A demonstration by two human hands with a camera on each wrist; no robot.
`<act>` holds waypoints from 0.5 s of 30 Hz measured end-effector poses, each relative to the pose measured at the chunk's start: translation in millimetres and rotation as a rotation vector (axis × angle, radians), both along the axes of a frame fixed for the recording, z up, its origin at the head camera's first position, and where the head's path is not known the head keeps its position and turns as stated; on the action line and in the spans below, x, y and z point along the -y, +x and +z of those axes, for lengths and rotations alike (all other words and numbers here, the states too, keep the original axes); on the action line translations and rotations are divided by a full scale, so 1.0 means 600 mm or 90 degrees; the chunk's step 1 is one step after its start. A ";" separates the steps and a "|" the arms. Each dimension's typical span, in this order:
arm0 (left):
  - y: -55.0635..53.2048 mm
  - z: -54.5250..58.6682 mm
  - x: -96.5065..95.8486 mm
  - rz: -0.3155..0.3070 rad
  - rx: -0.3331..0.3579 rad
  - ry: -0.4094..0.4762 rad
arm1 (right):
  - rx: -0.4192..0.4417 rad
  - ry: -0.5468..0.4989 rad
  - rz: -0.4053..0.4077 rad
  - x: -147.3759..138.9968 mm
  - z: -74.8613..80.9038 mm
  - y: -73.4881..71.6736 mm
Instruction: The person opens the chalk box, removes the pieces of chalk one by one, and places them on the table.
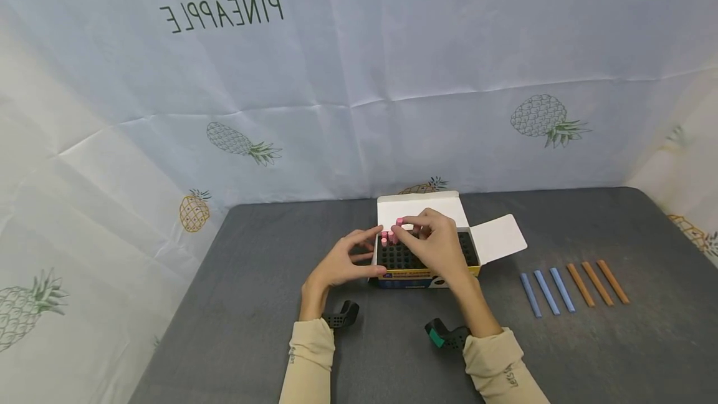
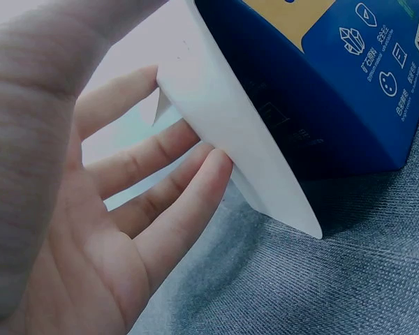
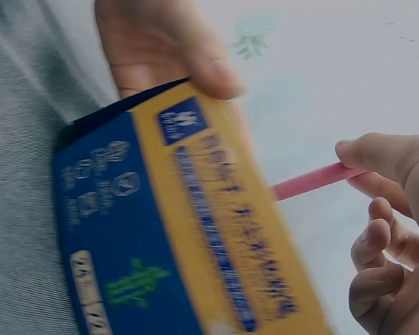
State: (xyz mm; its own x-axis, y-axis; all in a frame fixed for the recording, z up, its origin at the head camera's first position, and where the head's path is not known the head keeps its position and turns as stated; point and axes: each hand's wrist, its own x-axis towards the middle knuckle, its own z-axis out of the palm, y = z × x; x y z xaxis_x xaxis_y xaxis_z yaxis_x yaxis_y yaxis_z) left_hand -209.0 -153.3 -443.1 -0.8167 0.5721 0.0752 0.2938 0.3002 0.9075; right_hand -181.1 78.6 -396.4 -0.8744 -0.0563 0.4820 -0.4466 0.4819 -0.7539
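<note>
A blue-and-yellow cardboard chalk box (image 1: 412,282) stands on the table with its white lid raised. Inside is a black holder (image 1: 397,259) full of round holes. Several pink chalk sticks (image 1: 384,242) stand upright at its left end. My right hand (image 1: 440,243) pinches a pink chalk stick (image 3: 311,183) between thumb and fingertips, its lower end behind the box's top edge in the right wrist view. At the left end, my left hand (image 1: 343,262) holds the box, thumb at the front corner and fingertips against a white end flap (image 2: 227,125).
To the right of the box lie three blue chalk sticks (image 1: 546,292) and three orange-brown chalk sticks (image 1: 597,283) in a row. A white side flap (image 1: 499,239) sticks out at the box's right end. A pineapple-print cloth (image 1: 359,142) hangs behind the dark table.
</note>
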 end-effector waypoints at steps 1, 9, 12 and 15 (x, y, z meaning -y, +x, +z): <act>0.000 0.000 0.000 0.000 -0.002 -0.001 | -0.003 -0.007 0.002 -0.004 0.004 0.001; 0.000 0.003 -0.001 -0.003 -0.006 -0.003 | -0.006 0.017 0.000 -0.026 0.025 0.011; 0.001 0.003 0.000 -0.004 -0.006 -0.004 | 0.003 0.024 0.014 -0.030 0.027 0.013; 0.002 0.001 0.000 -0.003 -0.008 -0.006 | 0.012 0.032 0.030 -0.033 0.028 0.015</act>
